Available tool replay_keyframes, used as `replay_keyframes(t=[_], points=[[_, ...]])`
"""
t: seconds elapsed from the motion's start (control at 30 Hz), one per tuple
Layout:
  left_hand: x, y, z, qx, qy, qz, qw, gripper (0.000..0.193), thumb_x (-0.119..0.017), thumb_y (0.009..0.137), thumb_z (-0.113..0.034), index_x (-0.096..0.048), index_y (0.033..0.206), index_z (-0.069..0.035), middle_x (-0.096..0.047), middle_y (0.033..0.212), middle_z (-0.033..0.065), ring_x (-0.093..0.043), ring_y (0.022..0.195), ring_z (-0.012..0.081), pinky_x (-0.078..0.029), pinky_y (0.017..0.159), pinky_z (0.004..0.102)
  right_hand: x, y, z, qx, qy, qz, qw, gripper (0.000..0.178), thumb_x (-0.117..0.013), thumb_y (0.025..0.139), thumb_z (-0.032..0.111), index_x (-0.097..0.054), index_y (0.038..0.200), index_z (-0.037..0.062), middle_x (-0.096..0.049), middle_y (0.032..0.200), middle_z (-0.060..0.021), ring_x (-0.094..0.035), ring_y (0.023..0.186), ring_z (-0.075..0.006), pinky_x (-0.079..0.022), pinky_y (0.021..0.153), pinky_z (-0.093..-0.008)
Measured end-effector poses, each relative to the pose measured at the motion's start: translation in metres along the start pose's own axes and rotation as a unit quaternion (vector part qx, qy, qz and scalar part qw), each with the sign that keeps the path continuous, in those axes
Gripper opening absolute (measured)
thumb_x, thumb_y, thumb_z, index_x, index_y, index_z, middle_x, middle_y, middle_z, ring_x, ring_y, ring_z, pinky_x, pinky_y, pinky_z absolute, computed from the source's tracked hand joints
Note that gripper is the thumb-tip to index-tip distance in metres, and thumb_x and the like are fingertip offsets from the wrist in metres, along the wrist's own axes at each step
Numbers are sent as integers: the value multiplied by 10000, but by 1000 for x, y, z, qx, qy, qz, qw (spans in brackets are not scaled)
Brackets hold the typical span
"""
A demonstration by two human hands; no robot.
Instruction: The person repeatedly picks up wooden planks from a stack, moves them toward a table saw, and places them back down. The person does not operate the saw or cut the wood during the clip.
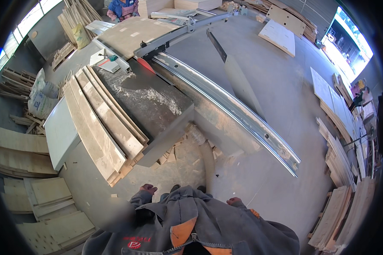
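Observation:
My left hand (148, 188) hangs low beside my body, its fingers curled in, and nothing shows in them. Lower on the other side, my right hand (233, 200) is also loosely closed, apart from everything around it. In front stands a panel saw with a dark table top (157, 100) strewn with sawdust. A red blade guard (145, 65) sits at the far end of that top. Long wooden strips (100, 117) lie stacked along its left side, nearest to my left hand. A metal sliding rail (230, 108) runs along the right side.
A ribbed hose (208, 163) drops from the saw to the floor, among wood offcuts (168, 157). Stacked boards (51, 191) stand at left, and more planks (334, 212) at right. A large panel (136, 34) lies across the far end, where another person (123, 9) stands.

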State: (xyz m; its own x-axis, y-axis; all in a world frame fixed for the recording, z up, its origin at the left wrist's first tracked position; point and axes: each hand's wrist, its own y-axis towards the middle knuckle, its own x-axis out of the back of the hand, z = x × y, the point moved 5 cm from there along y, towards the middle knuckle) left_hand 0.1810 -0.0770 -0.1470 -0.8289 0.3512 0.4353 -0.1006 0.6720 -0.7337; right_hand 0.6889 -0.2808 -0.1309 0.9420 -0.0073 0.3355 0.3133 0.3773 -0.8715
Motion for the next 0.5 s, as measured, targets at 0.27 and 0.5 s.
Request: replay_keyframes(t=[0.27, 0.5], points=[[-6, -2, 4, 10, 28, 11, 999, 511, -754, 691, -298, -596, 1054, 25, -666, 799, 109, -635, 630, 160, -526, 613, 289, -2, 17, -7, 2, 36, -5, 999, 254, -653, 774, 135, -605, 951, -41, -627, 673, -128, -609, 544, -217, -494, 485, -348], [-12, -9, 3, 10, 60, 22, 998, 522, -750, 689, -311, -593, 1060, 21, -669, 819, 120, -647, 666, 174, -528, 646, 303, -3, 26, -20, -14, 45, -6, 999, 284, -650, 782, 149, -604, 989, -41, -634, 696, -132, -620, 580, -219, -503, 513, -345]])
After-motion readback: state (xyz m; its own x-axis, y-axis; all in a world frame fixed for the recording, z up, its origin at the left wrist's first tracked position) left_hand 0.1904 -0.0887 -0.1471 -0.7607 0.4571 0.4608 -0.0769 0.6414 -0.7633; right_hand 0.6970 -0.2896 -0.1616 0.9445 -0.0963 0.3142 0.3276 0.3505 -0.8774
